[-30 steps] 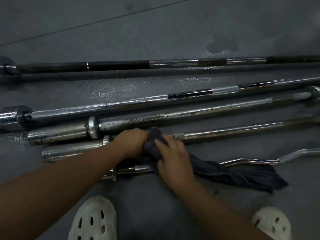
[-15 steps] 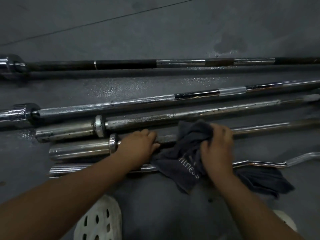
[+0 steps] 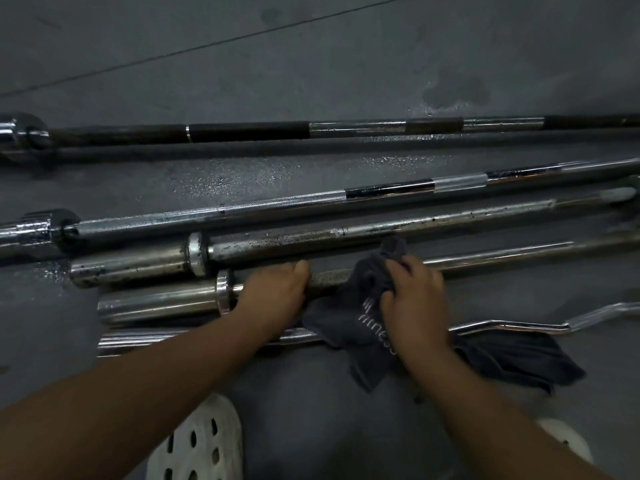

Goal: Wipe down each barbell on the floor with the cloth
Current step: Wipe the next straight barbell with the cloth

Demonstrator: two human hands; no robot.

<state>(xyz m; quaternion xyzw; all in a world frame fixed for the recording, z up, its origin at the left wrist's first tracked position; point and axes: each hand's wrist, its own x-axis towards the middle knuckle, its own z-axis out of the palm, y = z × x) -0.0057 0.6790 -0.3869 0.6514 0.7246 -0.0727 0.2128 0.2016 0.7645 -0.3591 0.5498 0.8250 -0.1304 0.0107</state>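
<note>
Right now the left hand [image 3: 273, 294] curls over the shaft of the fourth barbell [image 3: 156, 301] just right of its collar, pinning it. The right hand [image 3: 414, 296] clutches the bunched cloth [image 3: 346, 308] down on the same shaft, with a bare strip of knurl between the hands. The cloth is dark grey with pale lettering, and its loose tail lies over the curl bar [image 3: 519, 328] and onto the floor [image 3: 311, 64]. Beyond lie the spotted barbell [image 3: 381, 230] just beside, the knurled barbell [image 3: 242, 211], and the dark-banded barbell [image 3: 242, 132] farthest off. Step looks like mid-wipe on the fourth bar's shaft. Next probably needs the cloth wrapped tight and drawn along toward the far end while the left hand stops the bar rolling. The tail may drag on the curl bar.
</note>
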